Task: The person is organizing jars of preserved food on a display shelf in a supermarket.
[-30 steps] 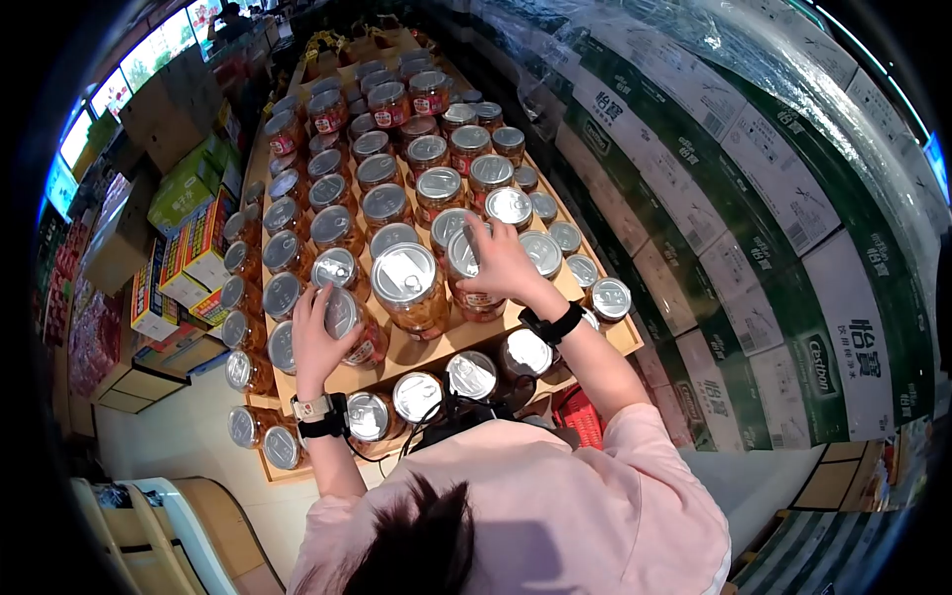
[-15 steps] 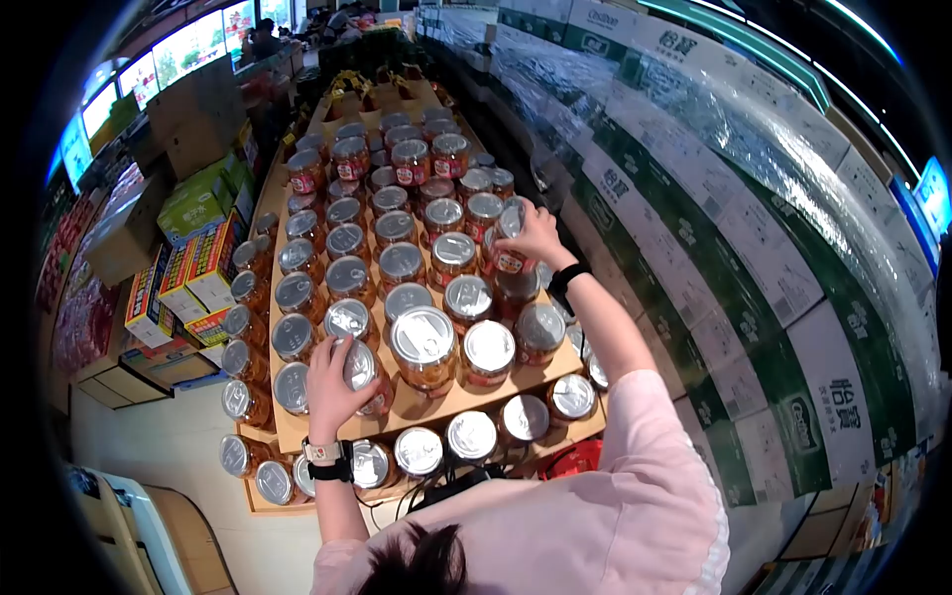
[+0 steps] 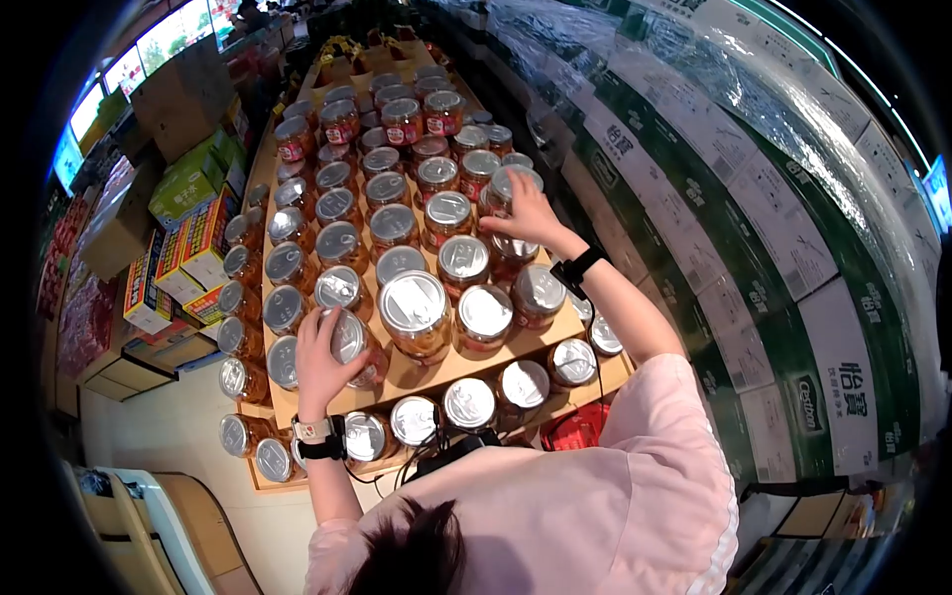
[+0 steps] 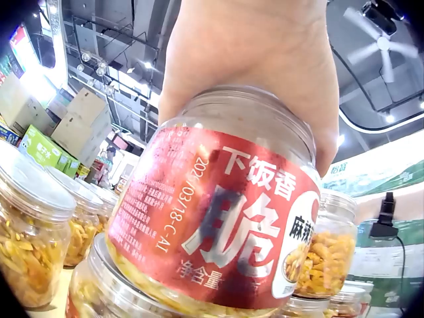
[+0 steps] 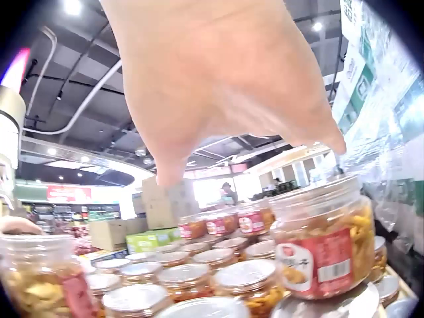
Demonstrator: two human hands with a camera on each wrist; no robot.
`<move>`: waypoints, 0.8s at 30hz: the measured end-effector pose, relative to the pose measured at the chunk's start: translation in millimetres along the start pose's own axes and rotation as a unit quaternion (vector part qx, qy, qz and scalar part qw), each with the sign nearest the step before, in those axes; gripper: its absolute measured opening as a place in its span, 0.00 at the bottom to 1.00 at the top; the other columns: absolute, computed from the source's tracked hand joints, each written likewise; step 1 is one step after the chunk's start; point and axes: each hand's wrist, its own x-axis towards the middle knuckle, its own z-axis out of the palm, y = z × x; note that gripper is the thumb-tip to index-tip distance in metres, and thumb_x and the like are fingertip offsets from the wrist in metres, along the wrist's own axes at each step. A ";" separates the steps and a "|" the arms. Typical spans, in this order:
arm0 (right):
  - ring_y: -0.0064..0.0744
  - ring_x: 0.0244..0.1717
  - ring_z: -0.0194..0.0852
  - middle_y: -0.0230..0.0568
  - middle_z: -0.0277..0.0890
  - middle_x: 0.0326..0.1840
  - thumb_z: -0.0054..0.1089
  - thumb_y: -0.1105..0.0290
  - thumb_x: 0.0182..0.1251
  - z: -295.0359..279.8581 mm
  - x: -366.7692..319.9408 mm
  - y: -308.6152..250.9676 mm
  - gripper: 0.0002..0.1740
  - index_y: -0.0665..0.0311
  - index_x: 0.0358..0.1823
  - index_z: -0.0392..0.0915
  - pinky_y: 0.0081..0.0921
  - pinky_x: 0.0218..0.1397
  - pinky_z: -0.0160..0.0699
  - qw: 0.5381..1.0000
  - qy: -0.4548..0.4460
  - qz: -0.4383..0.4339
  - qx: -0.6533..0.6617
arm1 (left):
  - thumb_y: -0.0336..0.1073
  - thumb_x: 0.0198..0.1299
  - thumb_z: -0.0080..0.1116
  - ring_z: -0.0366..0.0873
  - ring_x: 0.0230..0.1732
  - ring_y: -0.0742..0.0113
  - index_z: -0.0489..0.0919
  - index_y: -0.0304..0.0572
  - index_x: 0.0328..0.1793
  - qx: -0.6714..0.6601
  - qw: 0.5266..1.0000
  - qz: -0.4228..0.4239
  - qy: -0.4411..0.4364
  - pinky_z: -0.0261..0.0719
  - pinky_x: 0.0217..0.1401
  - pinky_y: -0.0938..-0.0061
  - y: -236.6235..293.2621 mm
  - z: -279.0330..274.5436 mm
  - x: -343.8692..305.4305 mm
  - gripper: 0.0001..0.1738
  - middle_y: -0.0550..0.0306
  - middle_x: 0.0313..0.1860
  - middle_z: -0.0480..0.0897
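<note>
My left hand (image 3: 325, 362) grips a clear pickle jar (image 4: 218, 212) with a red label, at the front left of the display. In the left wrist view that jar sits over the metal lid of a lower jar (image 4: 99, 285). My right hand (image 3: 531, 218) is spread over another red-labelled pickle jar (image 5: 324, 242) at the right side, which rests on a lower jar's lid. In the right wrist view the thumb and fingers stand apart above it, with nothing between them. A larger-looking pickle jar (image 3: 415, 317) stands between the hands.
Rows of silver-lidded jars (image 3: 394, 226) cover the wooden stand (image 3: 397, 389), with more on a lower ledge in front. Plastic-wrapped green and white cartons (image 3: 714, 238) rise along the right. Boxes (image 3: 188, 263) are stacked on the left. A red basket (image 3: 575, 428) is below the front edge.
My right hand carried a jar from the front middle to the right side, set it on another jar and loosened its fingers. My left hand has stayed on its jar.
</note>
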 end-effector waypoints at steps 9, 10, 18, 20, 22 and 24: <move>0.58 0.70 0.52 0.62 0.51 0.69 0.73 0.47 0.44 10.6 -108.6 -113.4 0.60 0.67 0.71 0.45 0.42 0.70 0.56 0.971 -0.068 -0.169 0.153 | 0.44 0.39 0.71 0.62 0.65 0.44 0.70 0.49 0.65 0.014 1.000 0.002 -0.007 0.64 0.65 0.57 -4.0 3.1 -0.6 0.41 0.44 0.63 0.67; 0.59 0.69 0.52 0.63 0.51 0.69 0.74 0.45 0.41 21.7 -106.1 -119.1 0.62 0.63 0.72 0.46 0.43 0.69 0.58 0.975 -0.031 -0.184 0.125 | 0.44 0.40 0.71 0.62 0.65 0.44 0.70 0.50 0.65 0.016 1.000 0.005 -0.004 0.64 0.66 0.57 -5.4 4.7 -1.3 0.41 0.44 0.64 0.67; 0.68 0.68 0.51 0.69 0.48 0.68 0.69 0.42 0.41 61.9 -100.2 -159.6 0.64 0.57 0.75 0.39 0.58 0.60 0.63 0.993 -0.083 -0.088 0.004 | 0.43 0.40 0.71 0.60 0.66 0.42 0.68 0.50 0.66 0.021 0.999 0.031 -0.003 0.62 0.66 0.55 -16.2 10.6 -2.8 0.42 0.42 0.65 0.65; 0.68 0.68 0.50 0.73 0.49 0.67 0.70 0.43 0.40 69.4 -96.2 -158.2 0.64 0.61 0.74 0.41 0.53 0.61 0.65 0.994 -0.072 -0.085 0.021 | 0.42 0.41 0.71 0.60 0.66 0.43 0.68 0.50 0.67 0.019 0.999 0.034 -0.005 0.61 0.67 0.55 -15.6 11.1 -2.0 0.42 0.42 0.65 0.65; 0.68 0.68 0.50 0.74 0.50 0.66 0.71 0.45 0.40 73.5 -100.0 -155.9 0.63 0.64 0.73 0.42 0.51 0.62 0.66 0.994 -0.061 -0.082 0.046 | 0.42 0.41 0.70 0.60 0.66 0.42 0.68 0.50 0.67 0.019 0.999 0.036 -0.004 0.61 0.67 0.55 -18.2 11.9 -3.0 0.42 0.42 0.65 0.65; 0.69 0.67 0.51 0.74 0.51 0.65 0.71 0.47 0.40 68.8 -98.2 -154.5 0.61 0.65 0.72 0.45 0.51 0.62 0.66 0.993 -0.047 -0.079 0.078 | 0.43 0.42 0.70 0.60 0.66 0.42 0.68 0.51 0.67 0.021 0.999 0.042 -0.004 0.61 0.67 0.55 -18.5 12.6 -4.0 0.42 0.43 0.65 0.65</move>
